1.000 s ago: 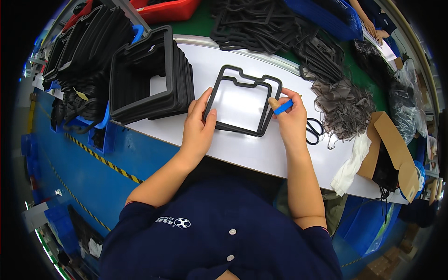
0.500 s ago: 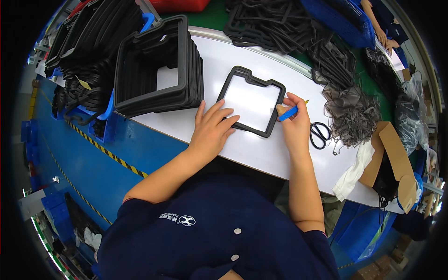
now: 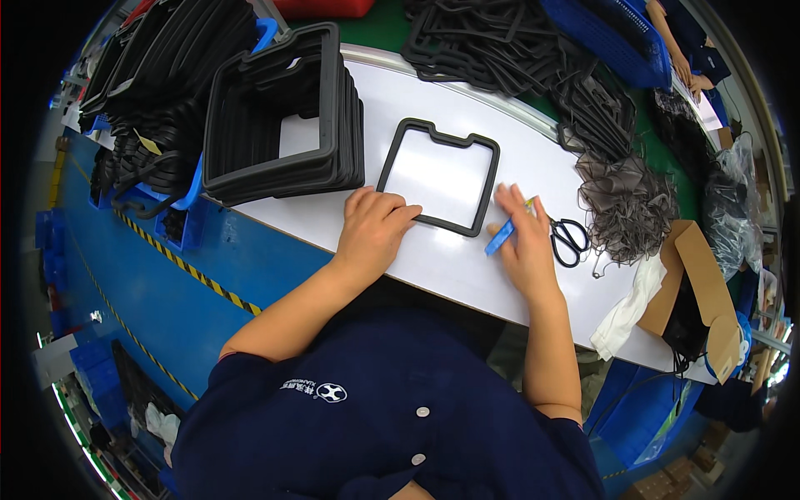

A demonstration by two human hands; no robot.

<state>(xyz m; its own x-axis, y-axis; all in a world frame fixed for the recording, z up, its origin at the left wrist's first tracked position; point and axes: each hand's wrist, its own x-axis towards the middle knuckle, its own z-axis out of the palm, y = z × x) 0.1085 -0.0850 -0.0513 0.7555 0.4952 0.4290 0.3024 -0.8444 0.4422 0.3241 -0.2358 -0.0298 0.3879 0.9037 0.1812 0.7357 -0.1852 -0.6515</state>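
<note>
A single black frame-shaped gasket, notched along its far edge, lies flat on the white table. My left hand is closed at its near left corner, thumb and fingers pinching the strip. Just right of the gasket, apart from it, my right hand grips a small blue tool with a yellow end; the hand is a little blurred and the tool's kind is unclear. Black-handled scissors lie beside that hand. A tall stack of similar gaskets stands to the left.
Loose black gaskets pile up at the back. Thin dark scraps, a white cloth and an open cardboard box are on the right. Blue bins hang at the left; a co-worker's hands show far right.
The gasket has shifted slightly left and turned a little. My right hand has drawn away from its right side toward me with the blue tool. My left fingers have curled closed on the corner.
</note>
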